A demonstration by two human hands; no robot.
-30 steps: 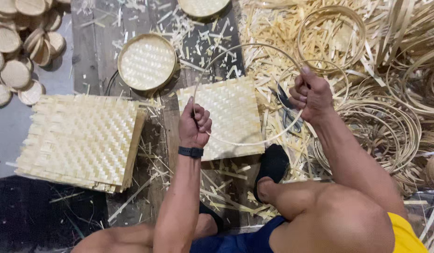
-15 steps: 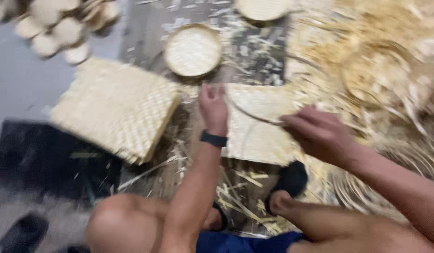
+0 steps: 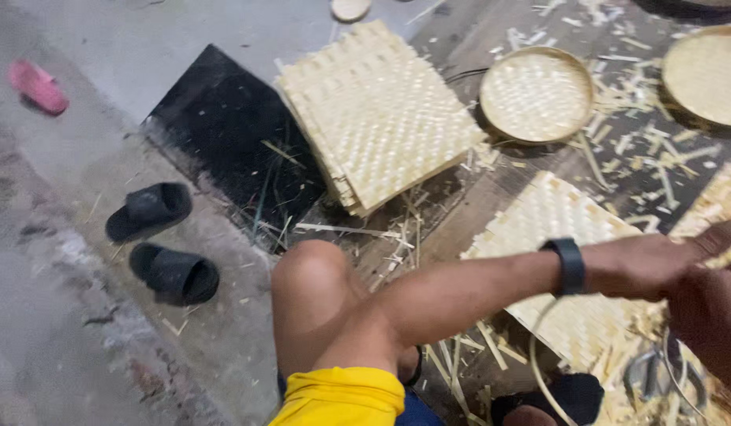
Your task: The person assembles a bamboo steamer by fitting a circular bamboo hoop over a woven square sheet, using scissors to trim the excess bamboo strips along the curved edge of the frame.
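My left arm reaches across my bent knee to the right, a black band on its wrist. My left hand (image 3: 657, 264) sits over a square woven bamboo mat (image 3: 551, 217) and meets my right hand (image 3: 708, 319), which is blurred and cut off by the frame edge. A thin bamboo strip (image 3: 533, 355) loops down from under the left wrist towards my foot. My left hand seems closed on this strip. The right hand's grip is not visible.
A stack of woven mats (image 3: 381, 110) lies on a black sheet (image 3: 215, 130). Two round woven trays (image 3: 536, 93) (image 3: 708, 75) sit at the far right among bamboo scraps. Two black slippers (image 3: 148, 209) (image 3: 176, 274) and a pink one (image 3: 38, 85) lie on the concrete at left.
The view has swung left and downward. My hands, raised with the hoop a second ago, have dropped onto the single mat and come together at the right edge.
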